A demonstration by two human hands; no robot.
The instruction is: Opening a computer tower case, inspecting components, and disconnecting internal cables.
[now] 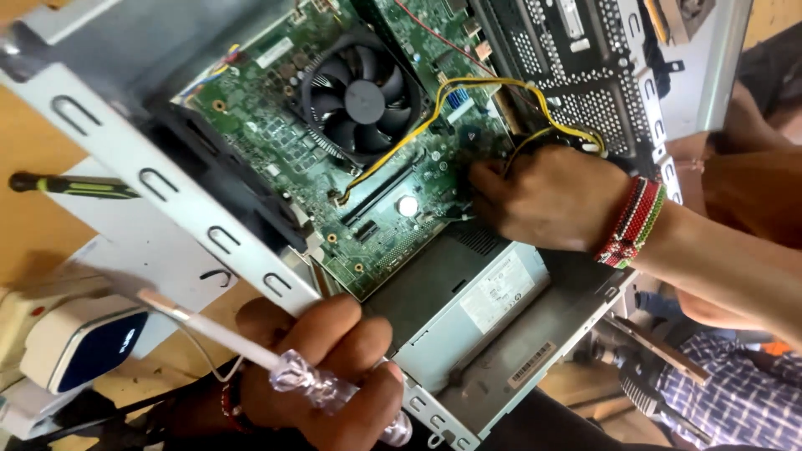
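Open desktop computer case lay tilted across the wooden tabletop, filling most of the view. Inside it, green motherboard was exposed, with the black cooling fan mounted near its upper middle. Grey power supply box sat below the board, at the case's lower edge. Right hand, a beaded band at the wrist, reached onto the board's right edge; fingers were curled down at the point where the yellow-and-black cable ended, but I could not tell whether they gripped anything. Left hand was closed around a white tool with a clear handle, held just outside the case's lower rim. A green-and-black screwdriver lay on the tabletop at left, apart from both hands.
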